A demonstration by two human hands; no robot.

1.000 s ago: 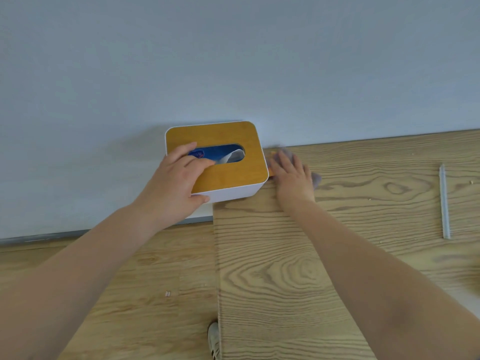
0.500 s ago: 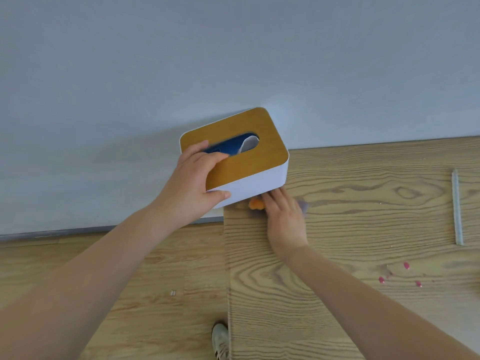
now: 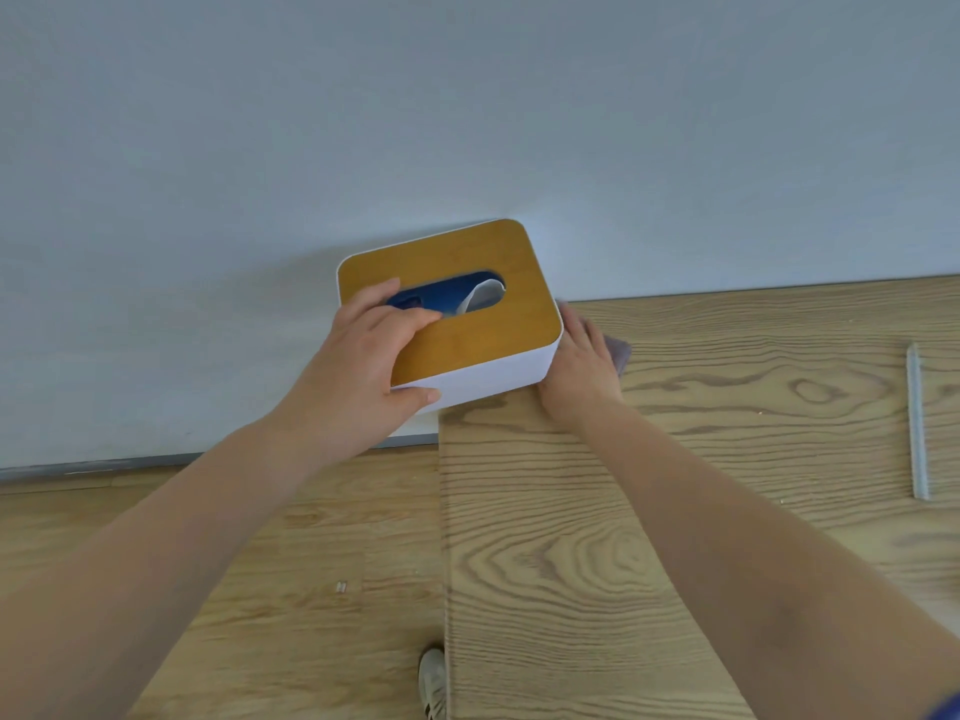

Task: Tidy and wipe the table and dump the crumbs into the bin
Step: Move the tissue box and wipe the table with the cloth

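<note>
A white tissue box (image 3: pixel 488 379) with a wooden lid is tilted up above the far left corner of the wooden table (image 3: pixel 597 537). My left hand (image 3: pixel 363 376) grips it, fingers on the lid by the blue slot, thumb on the white side. My right hand (image 3: pixel 582 366) lies flat on a grey cloth (image 3: pixel 619 350) on the table, right beside and partly under the raised box. Most of the cloth is hidden under my hand. Small crumbs (image 3: pixel 761 410) dot the tabletop to the right.
A pale grey straw-like stick (image 3: pixel 917 423) lies on the table at the right. The table's far edge meets a grey wall (image 3: pixel 467 122). Left of the table is wooden floor (image 3: pixel 260 589), with a shoe (image 3: pixel 434 680) at the bottom.
My right hand with the cloth has moved back toward the wall, alongside the lifted box. The box stays raised in my left hand, now a little lower and less tilted.
</note>
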